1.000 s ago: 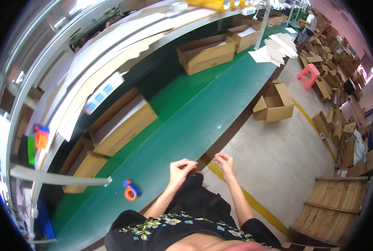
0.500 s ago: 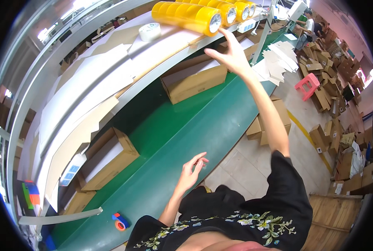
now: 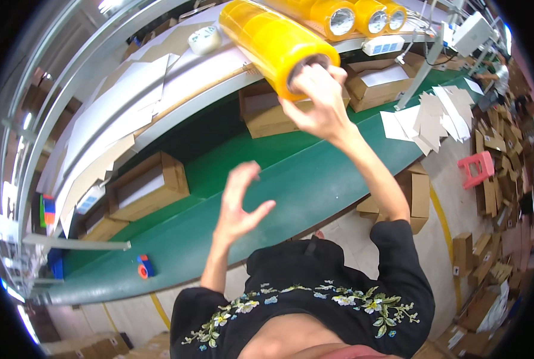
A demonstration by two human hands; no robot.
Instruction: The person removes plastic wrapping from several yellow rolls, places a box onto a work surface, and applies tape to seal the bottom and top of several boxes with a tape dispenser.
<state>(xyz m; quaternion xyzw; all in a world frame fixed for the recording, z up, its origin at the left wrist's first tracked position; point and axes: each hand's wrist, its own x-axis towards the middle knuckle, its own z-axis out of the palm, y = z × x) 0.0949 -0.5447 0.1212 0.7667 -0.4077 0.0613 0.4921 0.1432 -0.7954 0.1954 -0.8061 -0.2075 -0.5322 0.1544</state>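
Above the front edge of the upper shelf (image 3: 219, 97), a long log of yellow packing tape rolls (image 3: 273, 42) is jutting out toward the wearer. The right hand (image 3: 323, 105) is gripping its near end, fingers curling into the hollow core; its thumb is lying beside the lower rim, and I cannot tell whether it is pressing there. Whether the far end is resting on the shelf is also unclear. Judging from this, a one-handed hold seems done, while the log is not yet standing clear of the shelf area and no roll is showing apart from it. The left hand (image 3: 237, 206) is hanging empty and blurred over the green bench (image 3: 291, 173), thumb and fingers spread, not yet supporting anything. Farther out, more yellow tape logs (image 3: 320, 15) are lying untouched, with a white tape roll (image 3: 205, 40) sitting on the other side. Below, an open cardboard box (image 3: 153, 194) and a blue-and-orange tape dispenser (image 3: 145, 267) are resting on the bench.
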